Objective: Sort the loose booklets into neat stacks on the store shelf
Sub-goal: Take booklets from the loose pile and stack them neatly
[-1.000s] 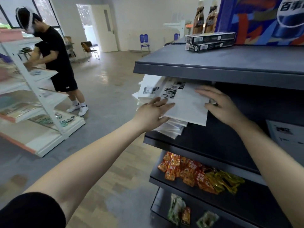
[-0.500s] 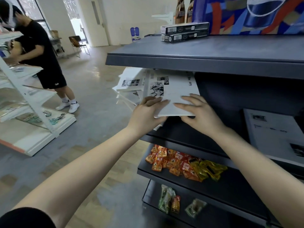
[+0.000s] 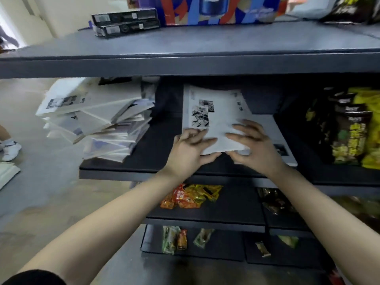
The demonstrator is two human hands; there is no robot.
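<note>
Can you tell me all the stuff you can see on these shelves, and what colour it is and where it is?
messy booklet pile: one heap, count unclear, white with grey pictures, left end of the middle shelf
held booklet: one, white with black photos, middle shelf, over another flat white booklet
shelf unit: one, dark grey, several levels
long boxes: two, black, stacked on the top shelf
printed carton: one, blue, red and white, top shelf
snack bags: several, black and yellow, right of the middle shelf
small snack packets: a cluster, orange and yellow, next shelf down
sachets: a few, green and orange, lowest shelf
left hand: on the held booklet's near left edge
right hand: on its near right edge
</note>
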